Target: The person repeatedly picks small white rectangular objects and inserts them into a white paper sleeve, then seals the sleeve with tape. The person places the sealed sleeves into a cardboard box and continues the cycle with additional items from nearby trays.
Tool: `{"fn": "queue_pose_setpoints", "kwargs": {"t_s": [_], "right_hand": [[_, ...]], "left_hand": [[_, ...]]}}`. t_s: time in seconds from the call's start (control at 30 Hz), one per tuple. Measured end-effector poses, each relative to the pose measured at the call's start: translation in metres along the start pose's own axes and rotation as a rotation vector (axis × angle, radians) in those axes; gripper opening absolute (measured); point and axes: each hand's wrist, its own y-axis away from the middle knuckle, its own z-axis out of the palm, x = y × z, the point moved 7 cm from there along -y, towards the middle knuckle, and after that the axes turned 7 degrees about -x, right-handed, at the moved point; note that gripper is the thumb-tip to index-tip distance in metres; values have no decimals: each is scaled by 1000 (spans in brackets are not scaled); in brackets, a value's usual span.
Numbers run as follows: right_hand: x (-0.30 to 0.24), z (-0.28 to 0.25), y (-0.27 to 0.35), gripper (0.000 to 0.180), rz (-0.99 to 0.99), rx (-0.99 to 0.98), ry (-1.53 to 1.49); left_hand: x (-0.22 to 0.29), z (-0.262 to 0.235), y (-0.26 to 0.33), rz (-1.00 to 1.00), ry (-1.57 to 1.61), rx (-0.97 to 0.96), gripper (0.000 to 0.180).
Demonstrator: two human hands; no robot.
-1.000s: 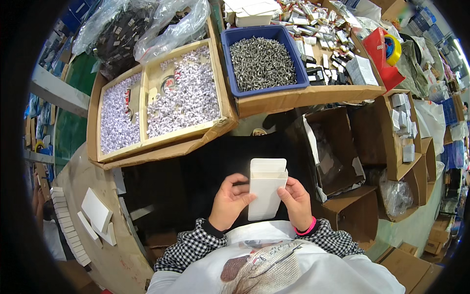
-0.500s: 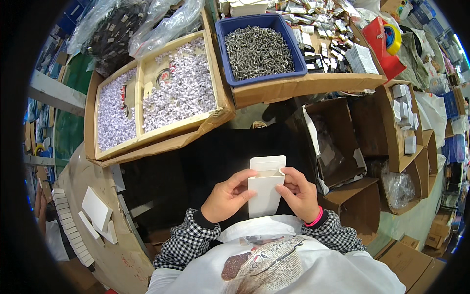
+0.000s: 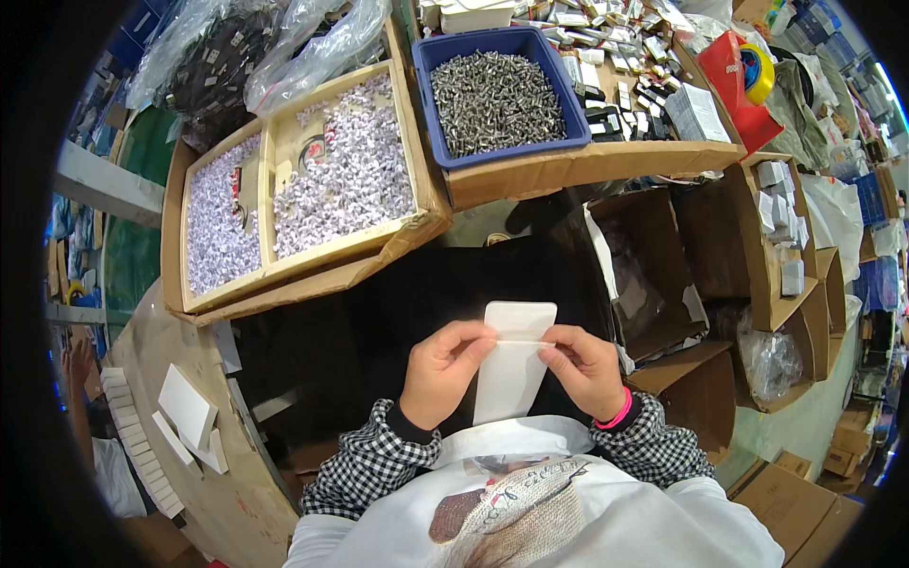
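**Both hands on the flat white box, close to your chest**

Landmark: the white box, held upright-ish in front of you over the black work surface.

Your left hand is just left of the box, fingers curled, fingertips pinching its left edge about a third of the way down. Your right hand mirrors it on the right edge, thumb and forefinger closed on the box at the same height. A crease or flap line runs across the box between the two pinches. A pink wristband sits on your right wrist, and checked cuffs are below the box on both sides.

Left of the box and lower, a stack of flat white pieces lies on the round wooden table.

Right of the box, open brown cartons, one with a clear plastic bag.

Beyond the box to the left, a divided cardboard tray filled with small white-purple bits. Beyond it to the right, a blue bin heaped with small grey metal parts. Farther still, clear bags and a clutter of small packs, with a red tool with a yellow roll at the far right.
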Motion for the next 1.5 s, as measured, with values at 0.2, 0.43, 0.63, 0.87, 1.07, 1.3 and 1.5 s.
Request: {"fn": "queue_pose_setpoints", "kwargs": {"t_s": [0.2, 0.43, 0.63, 0.87, 1.07, 1.3, 1.5], "right_hand": [[15, 16, -2, 22, 70, -12, -488], [24, 16, -7, 31, 240, -104, -648], [14, 12, -5, 18, 91, -111, -338], [-6, 2, -4, 20, -60, -143, -137], [-23, -10, -19, 19, 39, -400, -5], [-48, -28, -25, 26, 77, -288, 282], [-56, -13, -25, 23, -58, -101, 394]], "left_hand": [[-10, -3, 0, -75, 286, -32, 14], [-14, -4, -2, -199, 329, -91, 22], [-14, -3, -1, -100, 154, -127, 20], [-8, 11, 8, -62, 397, -160, 17], [-6, 27, 9, -35, 391, -190, 30], [-5, 48, 10, -79, -141, -146, 81], [17, 51, 6, 109, -669, 84, 95]]}}
